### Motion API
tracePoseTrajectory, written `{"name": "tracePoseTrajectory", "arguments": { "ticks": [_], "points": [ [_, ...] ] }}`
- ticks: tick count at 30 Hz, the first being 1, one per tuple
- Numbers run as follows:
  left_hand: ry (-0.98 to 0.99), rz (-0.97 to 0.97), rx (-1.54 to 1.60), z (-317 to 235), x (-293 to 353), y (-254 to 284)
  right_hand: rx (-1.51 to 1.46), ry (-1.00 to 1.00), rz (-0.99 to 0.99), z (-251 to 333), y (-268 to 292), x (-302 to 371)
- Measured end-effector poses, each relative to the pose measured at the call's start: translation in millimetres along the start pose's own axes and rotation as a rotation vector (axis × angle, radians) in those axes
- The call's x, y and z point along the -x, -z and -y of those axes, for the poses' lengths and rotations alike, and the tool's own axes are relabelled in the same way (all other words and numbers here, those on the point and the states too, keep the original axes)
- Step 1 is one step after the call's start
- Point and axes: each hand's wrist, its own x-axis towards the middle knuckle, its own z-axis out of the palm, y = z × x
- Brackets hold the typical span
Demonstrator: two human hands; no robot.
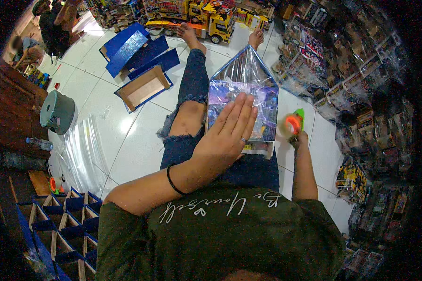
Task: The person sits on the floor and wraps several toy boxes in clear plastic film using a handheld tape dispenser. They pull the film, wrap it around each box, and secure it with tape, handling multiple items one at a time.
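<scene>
Pressing flat with fingers stretched out, my left hand lies on the plastic-wrapped purple toy box resting on my lap, gripping nothing. Just right of it, my right hand is closed around an orange-and-green tape dispenser, held beside the box's right edge. Beyond the left hand, flattened blue cardboard boxes lie on the white floor.

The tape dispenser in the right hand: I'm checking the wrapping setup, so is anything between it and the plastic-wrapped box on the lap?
Nothing visible. The tape dispenser in the right hand hangs just right of the plastic-wrapped box; the left hand lies flat on top.
</scene>
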Motion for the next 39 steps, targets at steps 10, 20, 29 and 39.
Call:
{"name": "tracePoseTrajectory", "arguments": {
  "ticks": [10, 20, 29, 39],
  "points": [
    [0.000, -0.004, -0.018, -5, 9, -14, 1.035, 1.637, 1.070, 76, -261, 305],
    [0.053, -0.036, 0.088, -3, 8, -31, 2.838, 1.385, 1.181, -2, -374, 417],
    [-0.006, -0.126, 0.073, 3, 15, -20, 2.347, 1.839, 1.503, 54, -342, 382],
    [-0.077, -0.088, 0.086, 10, 20, -13, 2.154, 1.776, 0.795, 144, -139, 326]
  ]
}}
